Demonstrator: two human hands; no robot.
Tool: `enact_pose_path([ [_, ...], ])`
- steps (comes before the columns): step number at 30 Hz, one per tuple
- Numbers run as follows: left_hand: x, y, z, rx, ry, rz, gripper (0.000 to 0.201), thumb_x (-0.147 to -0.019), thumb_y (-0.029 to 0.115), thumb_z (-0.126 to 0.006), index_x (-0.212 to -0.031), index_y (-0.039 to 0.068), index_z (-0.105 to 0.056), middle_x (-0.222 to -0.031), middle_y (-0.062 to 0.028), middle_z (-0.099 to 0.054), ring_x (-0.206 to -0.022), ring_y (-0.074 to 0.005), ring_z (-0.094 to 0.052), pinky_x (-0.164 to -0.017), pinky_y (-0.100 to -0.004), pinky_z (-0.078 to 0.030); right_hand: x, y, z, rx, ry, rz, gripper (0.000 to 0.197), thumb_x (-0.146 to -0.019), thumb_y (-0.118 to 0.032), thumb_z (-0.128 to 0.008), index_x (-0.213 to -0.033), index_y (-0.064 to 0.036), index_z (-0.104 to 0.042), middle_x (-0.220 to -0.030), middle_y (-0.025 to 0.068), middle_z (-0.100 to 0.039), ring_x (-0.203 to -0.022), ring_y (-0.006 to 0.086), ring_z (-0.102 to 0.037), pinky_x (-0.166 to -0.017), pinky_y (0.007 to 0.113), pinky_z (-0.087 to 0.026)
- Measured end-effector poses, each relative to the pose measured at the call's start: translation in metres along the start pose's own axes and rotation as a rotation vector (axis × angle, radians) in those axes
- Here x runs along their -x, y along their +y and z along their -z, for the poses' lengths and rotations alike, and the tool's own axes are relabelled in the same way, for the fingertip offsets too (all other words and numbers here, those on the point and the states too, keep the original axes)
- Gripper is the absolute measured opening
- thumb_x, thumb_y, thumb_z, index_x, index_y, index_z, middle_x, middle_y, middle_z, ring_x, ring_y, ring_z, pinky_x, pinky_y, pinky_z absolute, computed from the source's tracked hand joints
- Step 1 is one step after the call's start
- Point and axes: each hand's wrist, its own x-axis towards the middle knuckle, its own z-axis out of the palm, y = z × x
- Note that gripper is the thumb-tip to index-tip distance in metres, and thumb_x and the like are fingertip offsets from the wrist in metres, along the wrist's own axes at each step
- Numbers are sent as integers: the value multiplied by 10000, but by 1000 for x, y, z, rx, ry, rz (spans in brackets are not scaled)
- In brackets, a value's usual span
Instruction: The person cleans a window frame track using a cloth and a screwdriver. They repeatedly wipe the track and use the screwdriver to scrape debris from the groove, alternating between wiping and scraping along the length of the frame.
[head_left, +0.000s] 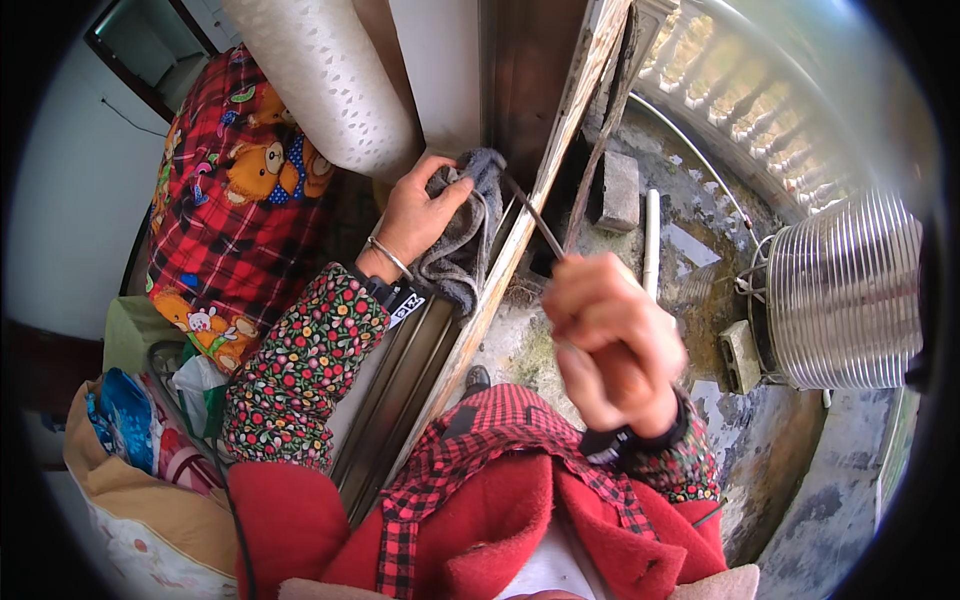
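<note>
Bunched over the window track is a damp-looking grey cloth (462, 240), which my left hand (418, 208) grips near its top with thumb and fingers closed. My right hand (615, 340), slightly blurred, is wrapped around a tool with a thin dark metal shaft (535, 220), which looks like a screwdriver. Its handle is mostly hidden in my fist. The shaft slants up and left across the worn wooden frame edge (515, 235), its far end meeting the cloth. Metal rails of the sliding window track (395, 390) run below the cloth.
Left of me stand a red plaid bear-print cover (240, 190) and a bag of packages (165, 500). A pale patterned roll (325, 85) leans above my left hand. Outside are a concrete block (620, 190), a white pipe (652, 240), a ribbed metal drum (845, 290) and a balustrade (740, 110).
</note>
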Motion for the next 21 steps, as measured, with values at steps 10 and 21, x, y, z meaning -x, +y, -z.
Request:
enact_pose_path([
  [10,9,8,1,-468,-145,-292,531,-763,285,-784,-1210,52,-616,-1118,-197,-665,-1020,-383,-653,-881,-429,-527,-18,25,-2,24,133,-306,118,-826,71,-636,-836,-9,-550,-825,80,-628,-767,146,-611,-707,290,-509],
  [21,11,-1,10,-189,-93,-194,414,-807,149,-728,-1183,4,-634,-1039,-211,-703,-940,-329,-695,-855,-369,-540,-13,17,-2,-25,37,-212,147,-814,94,-621,-860,-14,-532,-852,122,-618,-776,188,-607,-729,293,-495],
])
